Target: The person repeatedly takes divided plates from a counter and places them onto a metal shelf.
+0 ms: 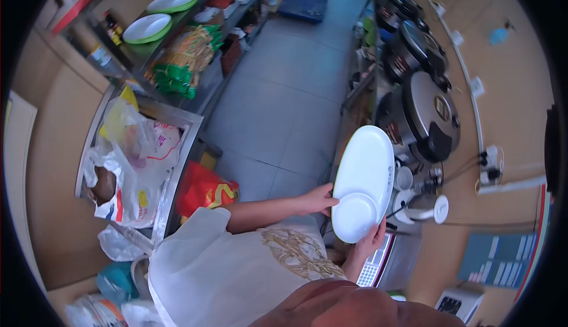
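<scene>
Between my hands is a long oval white plate (364, 158) with small dark print along its right edge. At the plate's near end shows a smaller round white dish (357, 216); I cannot tell whether it is loose or part of the plate. My left hand (320, 199) grips the left rim, thumb on top by the round dish. Lower down, my right hand (371, 239) holds the near right rim, its fingers partly hidden beneath. Just past the plate's right side stand a white cup (403, 178) and a white handled item (439, 210).
Large dark cookers (421, 114) line the right-hand counter. On the left, a metal shelf carries white-and-green plates (148, 28) and a bundled green-and-tan pack (184, 61). Plastic bags (127, 173) fill a metal-edged surface; a red bag (204, 188) sits beside it. Tiled floor (272, 96) runs ahead.
</scene>
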Demonstrator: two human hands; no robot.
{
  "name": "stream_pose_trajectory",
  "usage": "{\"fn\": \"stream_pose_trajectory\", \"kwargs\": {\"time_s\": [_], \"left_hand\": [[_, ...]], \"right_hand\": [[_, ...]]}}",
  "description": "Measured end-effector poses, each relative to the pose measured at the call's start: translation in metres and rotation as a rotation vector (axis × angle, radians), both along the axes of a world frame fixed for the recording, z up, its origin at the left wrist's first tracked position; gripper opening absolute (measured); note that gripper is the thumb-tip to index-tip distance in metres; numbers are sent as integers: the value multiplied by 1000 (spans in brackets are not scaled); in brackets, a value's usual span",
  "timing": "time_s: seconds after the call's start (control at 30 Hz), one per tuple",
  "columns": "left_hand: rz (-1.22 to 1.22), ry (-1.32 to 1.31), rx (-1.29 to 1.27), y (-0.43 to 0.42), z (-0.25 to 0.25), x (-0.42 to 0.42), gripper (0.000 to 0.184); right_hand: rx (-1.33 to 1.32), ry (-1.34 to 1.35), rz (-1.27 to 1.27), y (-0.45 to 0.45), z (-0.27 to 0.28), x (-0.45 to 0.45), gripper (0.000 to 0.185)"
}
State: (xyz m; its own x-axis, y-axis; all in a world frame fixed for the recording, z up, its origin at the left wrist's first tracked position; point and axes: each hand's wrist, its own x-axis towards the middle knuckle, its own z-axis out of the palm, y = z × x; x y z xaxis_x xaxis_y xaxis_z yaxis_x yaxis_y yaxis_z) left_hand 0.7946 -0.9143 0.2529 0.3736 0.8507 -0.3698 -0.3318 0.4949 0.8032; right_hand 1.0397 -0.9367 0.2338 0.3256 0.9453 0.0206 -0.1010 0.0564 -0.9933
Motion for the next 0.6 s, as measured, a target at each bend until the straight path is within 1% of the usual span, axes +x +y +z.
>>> {"fn": "stream_pose_trajectory", "kwargs": {"time_s": [0.07,0.13,0.3,0.4,0.53,0.6], "left_hand": [[103,-15,-31,4,-1,-21,49],[235,-21,-61,8,-7,-45,49],[463,60,-76,34,-21,-80,47],[583,46,-67,59,-16,-95,48],[693,45,-87,97,0,-110,49],[711,47,-78,116,9,-117,49]], "right_hand": [[-22,20,122,30,3,-19,40],[-43,1,230,70,-6,-49,40],[-70,14,442,145,-10,-106,40],[-29,74,583,193,-4,-136,40],[-59,61,661,251,11,-163,40],[-42,61,702,279,12,-172,40]]}}
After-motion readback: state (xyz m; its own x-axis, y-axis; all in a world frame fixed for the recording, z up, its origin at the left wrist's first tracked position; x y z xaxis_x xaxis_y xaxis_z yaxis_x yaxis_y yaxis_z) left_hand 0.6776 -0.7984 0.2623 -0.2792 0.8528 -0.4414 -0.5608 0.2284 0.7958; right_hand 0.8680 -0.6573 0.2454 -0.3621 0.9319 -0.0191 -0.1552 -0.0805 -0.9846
